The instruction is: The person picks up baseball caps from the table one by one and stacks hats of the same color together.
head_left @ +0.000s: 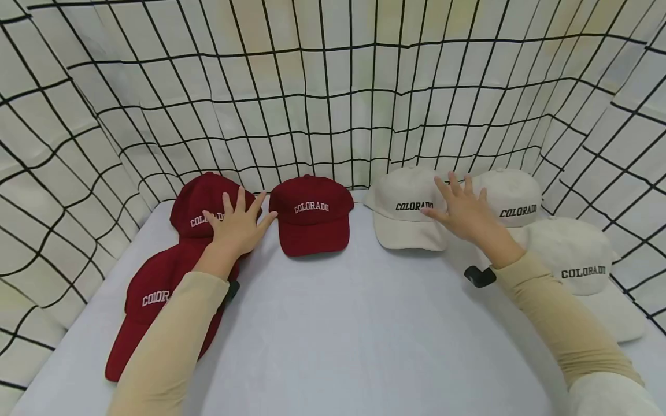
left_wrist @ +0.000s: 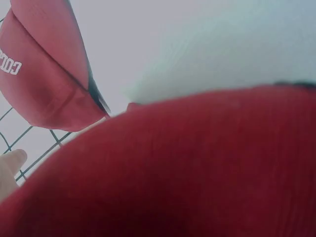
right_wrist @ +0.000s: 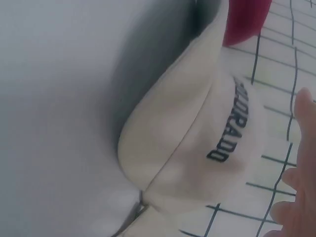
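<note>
My left hand, fingers spread, is over the lower right part of a dark red baseball cap at the back left. To its right sits another red cap, apart from the fingertips. A third red cap lies nearer, partly behind my left forearm. With fingers spread too, my right hand is in front of the gap between two cream caps, the left one and the right one. Contact with either cannot be told. Another cream cap lies beside my right forearm. All bear "COLORADO".
A black wire grid backed with white cloth rises behind and at both sides. White cloth covers the table. Small dark devices sit at my wrists, the right one plainly visible.
</note>
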Available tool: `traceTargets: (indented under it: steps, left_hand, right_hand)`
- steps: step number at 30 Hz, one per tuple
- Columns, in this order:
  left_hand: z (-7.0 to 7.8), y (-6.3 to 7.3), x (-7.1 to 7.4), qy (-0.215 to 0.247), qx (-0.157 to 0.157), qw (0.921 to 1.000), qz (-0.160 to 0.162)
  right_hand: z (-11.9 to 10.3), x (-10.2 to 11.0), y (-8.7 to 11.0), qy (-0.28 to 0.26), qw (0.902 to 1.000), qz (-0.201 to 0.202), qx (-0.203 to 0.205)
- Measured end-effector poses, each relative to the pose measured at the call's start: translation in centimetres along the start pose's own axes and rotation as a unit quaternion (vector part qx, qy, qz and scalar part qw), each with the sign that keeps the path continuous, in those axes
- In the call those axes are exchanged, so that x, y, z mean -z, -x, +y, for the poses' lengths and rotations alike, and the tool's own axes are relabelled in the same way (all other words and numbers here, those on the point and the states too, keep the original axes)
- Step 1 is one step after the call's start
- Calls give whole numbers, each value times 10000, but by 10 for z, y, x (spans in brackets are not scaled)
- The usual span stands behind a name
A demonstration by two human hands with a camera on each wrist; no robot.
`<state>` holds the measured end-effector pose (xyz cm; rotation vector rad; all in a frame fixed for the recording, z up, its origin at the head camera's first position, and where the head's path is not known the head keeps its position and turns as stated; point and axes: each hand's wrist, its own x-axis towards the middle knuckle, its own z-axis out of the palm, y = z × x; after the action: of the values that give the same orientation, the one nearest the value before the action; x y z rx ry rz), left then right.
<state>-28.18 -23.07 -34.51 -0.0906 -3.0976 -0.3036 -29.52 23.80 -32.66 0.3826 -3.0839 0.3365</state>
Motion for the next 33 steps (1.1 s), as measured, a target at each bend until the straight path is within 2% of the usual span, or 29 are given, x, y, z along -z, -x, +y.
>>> traceTargets:
  steps: [14, 23, 28, 33]
  left_hand:
    - [2, 10, 2, 382, 23, 9992, -141]
    - [6, 14, 2, 810, -22, 9965, -213]
    - [8, 15, -1, 1064, -47, 9940, -248]
    - [11, 19, -1, 1429, -103, 9896, -140]
  right_hand:
    - [-29, -10, 3, 182, 9989, 110, 412]
    - [-49, -21, 0, 16, 9974, 191, 693]
    - [-63, -27, 1, -246, 9953, 228, 905]
    - [-76, -31, 0, -558, 9917, 288, 1126]
